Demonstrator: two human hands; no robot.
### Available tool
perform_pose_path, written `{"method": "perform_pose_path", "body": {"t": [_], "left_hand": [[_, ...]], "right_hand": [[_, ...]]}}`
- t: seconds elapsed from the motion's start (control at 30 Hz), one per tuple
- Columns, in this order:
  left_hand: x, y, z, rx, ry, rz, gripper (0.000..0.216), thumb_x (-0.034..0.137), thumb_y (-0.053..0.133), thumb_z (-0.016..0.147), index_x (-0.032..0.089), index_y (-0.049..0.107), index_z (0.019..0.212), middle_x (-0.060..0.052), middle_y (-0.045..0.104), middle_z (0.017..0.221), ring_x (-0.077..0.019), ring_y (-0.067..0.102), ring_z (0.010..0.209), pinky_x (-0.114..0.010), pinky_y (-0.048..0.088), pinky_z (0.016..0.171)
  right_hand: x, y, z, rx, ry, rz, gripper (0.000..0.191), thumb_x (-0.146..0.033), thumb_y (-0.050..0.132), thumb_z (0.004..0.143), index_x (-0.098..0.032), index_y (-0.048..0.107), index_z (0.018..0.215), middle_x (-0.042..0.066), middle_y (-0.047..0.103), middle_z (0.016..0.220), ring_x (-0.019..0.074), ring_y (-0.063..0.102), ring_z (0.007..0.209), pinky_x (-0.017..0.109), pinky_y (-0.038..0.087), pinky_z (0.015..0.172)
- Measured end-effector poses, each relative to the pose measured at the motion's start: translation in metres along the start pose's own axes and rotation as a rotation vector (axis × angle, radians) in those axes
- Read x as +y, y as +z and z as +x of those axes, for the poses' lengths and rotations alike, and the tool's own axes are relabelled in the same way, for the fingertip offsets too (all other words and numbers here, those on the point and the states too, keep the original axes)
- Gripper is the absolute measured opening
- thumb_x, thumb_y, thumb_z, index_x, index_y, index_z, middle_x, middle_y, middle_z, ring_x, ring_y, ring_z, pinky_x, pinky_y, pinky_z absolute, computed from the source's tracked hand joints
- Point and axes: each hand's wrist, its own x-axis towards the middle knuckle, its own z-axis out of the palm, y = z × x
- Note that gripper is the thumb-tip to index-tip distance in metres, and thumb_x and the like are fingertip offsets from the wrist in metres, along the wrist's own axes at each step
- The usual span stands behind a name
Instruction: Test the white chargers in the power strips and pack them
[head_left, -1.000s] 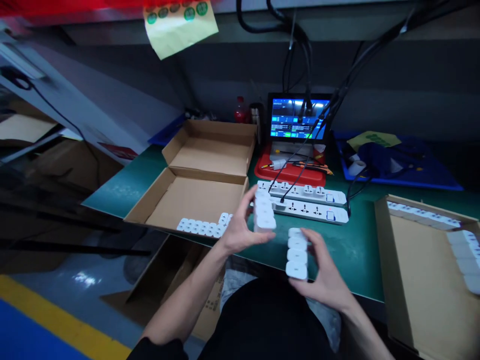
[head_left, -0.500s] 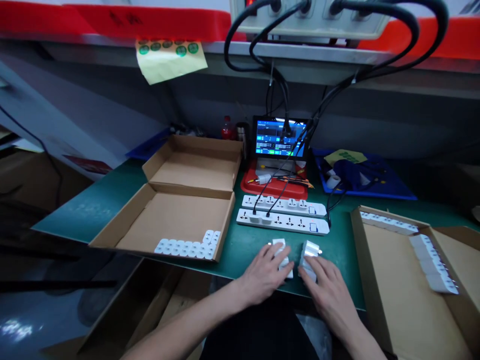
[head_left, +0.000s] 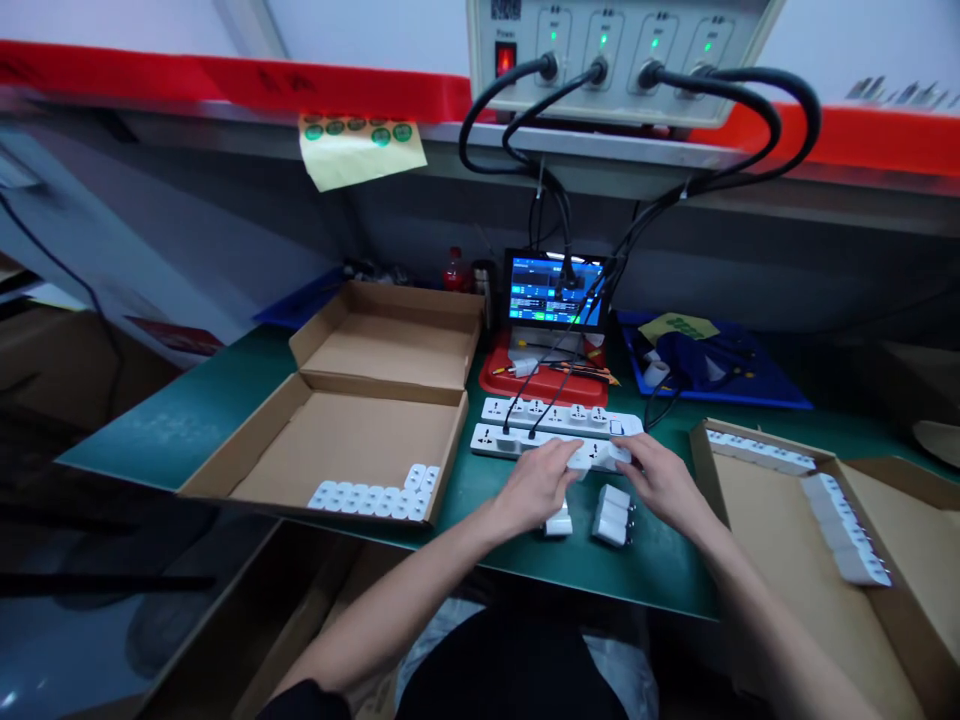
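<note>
My left hand (head_left: 534, 486) is closed around a white plug-in charger (head_left: 580, 460) at the front white power strip (head_left: 487, 438). Close by, my right hand (head_left: 660, 474) pinches a second white charger (head_left: 616, 457) over the right part of the same strip. Whether either charger is seated in a socket cannot be told. Below my hands, a short row of white chargers (head_left: 613, 515) lies on the green table, prongs to the right. Another small group of chargers (head_left: 559, 523) is partly hidden under my left hand.
An open cardboard box (head_left: 315, 440) at left holds several chargers. Another box (head_left: 787, 530) at right holds two rows of them. Behind are a second power strip (head_left: 559, 413), a lit screen (head_left: 556, 290), a red tray (head_left: 551, 385) and a blue tray (head_left: 750, 385). Black cables hang down in front.
Both hands have moved up and forward from the chargers near the table's front edge to the front power strip, each now holding a charger. The view has tilted up slightly.
</note>
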Motion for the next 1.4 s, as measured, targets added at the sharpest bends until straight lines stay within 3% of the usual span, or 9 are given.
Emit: {"method": "perform_pose_path", "body": {"t": [0.13, 0.27, 0.6, 0.77, 0.87, 0.93, 1.07, 1.17, 1.4], "left_hand": [[-0.002, 0.001, 0.036, -0.140, -0.117, 0.261, 0.036, 0.014, 0.055, 0.105, 0.018, 0.063, 0.139, -0.015, 0.072, 0.128, -0.0320, 0.075, 0.114, -0.045, 0.061, 0.099], [-0.001, 0.004, 0.051, -0.223, -0.140, 0.402, 0.037, 0.004, 0.056, 0.097, 0.014, 0.065, 0.131, -0.017, 0.074, 0.123, -0.0326, 0.077, 0.107, -0.044, 0.062, 0.094], [-0.006, 0.010, 0.057, -0.284, -0.081, 0.416, 0.034, 0.002, 0.050, 0.100, 0.014, 0.068, 0.126, -0.018, 0.076, 0.118, -0.0323, 0.079, 0.104, -0.043, 0.063, 0.093], [-0.004, 0.016, 0.056, -0.299, -0.065, 0.430, 0.039, 0.001, 0.047, 0.101, 0.012, 0.064, 0.134, -0.017, 0.074, 0.122, -0.0310, 0.079, 0.104, -0.041, 0.063, 0.092], [-0.002, 0.011, 0.046, -0.239, -0.045, 0.395, 0.042, 0.009, 0.052, 0.104, 0.016, 0.058, 0.145, -0.017, 0.071, 0.131, -0.0305, 0.078, 0.103, -0.041, 0.063, 0.089], [-0.005, -0.001, 0.033, -0.135, -0.041, 0.331, 0.036, 0.021, 0.058, 0.107, 0.020, 0.059, 0.143, -0.015, 0.071, 0.133, -0.0300, 0.077, 0.105, -0.040, 0.062, 0.089], [-0.032, -0.038, 0.004, 0.164, -0.110, 0.195, 0.013, 0.029, 0.064, 0.107, 0.021, 0.067, 0.117, -0.009, 0.075, 0.110, -0.0265, 0.074, 0.102, -0.037, 0.058, 0.089], [-0.060, -0.061, -0.005, 0.306, -0.226, 0.110, 0.015, 0.026, 0.072, 0.101, 0.021, 0.067, 0.114, -0.003, 0.073, 0.095, -0.0227, 0.071, 0.090, -0.033, 0.053, 0.083], [-0.090, -0.068, 0.005, 0.108, -0.222, 0.072, 0.009, 0.011, 0.072, 0.090, 0.018, 0.076, 0.091, -0.004, 0.077, 0.093, -0.0216, 0.070, 0.091, -0.031, 0.050, 0.083]], "right_hand": [[0.005, 0.014, 0.024, -0.077, 0.008, -0.092, 0.032, -0.022, 0.054, 0.104, -0.022, 0.068, 0.133, 0.013, 0.073, 0.127, 0.0292, 0.071, 0.114, 0.039, 0.057, 0.094], [0.003, 0.018, 0.028, -0.125, 0.006, -0.160, 0.035, -0.017, 0.057, 0.102, -0.022, 0.069, 0.135, 0.012, 0.072, 0.131, 0.0284, 0.072, 0.115, 0.035, 0.055, 0.092], [-0.006, 0.011, 0.033, -0.181, 0.023, -0.232, 0.037, -0.014, 0.059, 0.101, -0.024, 0.070, 0.135, 0.011, 0.073, 0.133, 0.0265, 0.073, 0.108, 0.032, 0.053, 0.084], [-0.002, 0.019, 0.031, -0.202, 0.057, -0.231, 0.035, -0.012, 0.060, 0.099, -0.022, 0.070, 0.131, 0.010, 0.073, 0.129, 0.0260, 0.074, 0.108, 0.031, 0.053, 0.084], [0.007, 0.024, 0.028, -0.192, 0.038, -0.222, 0.036, -0.012, 0.059, 0.098, -0.022, 0.070, 0.131, 0.011, 0.072, 0.131, 0.0261, 0.073, 0.109, 0.032, 0.054, 0.085], [0.012, 0.024, 0.027, -0.195, 0.019, -0.223, 0.036, -0.015, 0.058, 0.100, -0.022, 0.070, 0.132, 0.012, 0.073, 0.129, 0.0270, 0.074, 0.106, 0.034, 0.056, 0.085], [0.005, 0.024, 0.034, -0.100, -0.074, -0.164, 0.035, -0.024, 0.061, 0.102, -0.022, 0.070, 0.136, 0.013, 0.073, 0.133, 0.0324, 0.071, 0.118, 0.043, 0.057, 0.099], [-0.019, 0.037, 0.052, -0.008, -0.147, -0.039, 0.030, -0.032, 0.060, 0.106, -0.025, 0.072, 0.133, 0.012, 0.075, 0.132, 0.0334, 0.068, 0.124, 0.048, 0.054, 0.107], [-0.076, 0.086, 0.103, 0.006, -0.065, 0.209, 0.006, -0.026, 0.070, 0.095, -0.021, 0.074, 0.092, 0.006, 0.076, 0.092, 0.0272, 0.070, 0.090, 0.038, 0.053, 0.084]]}}
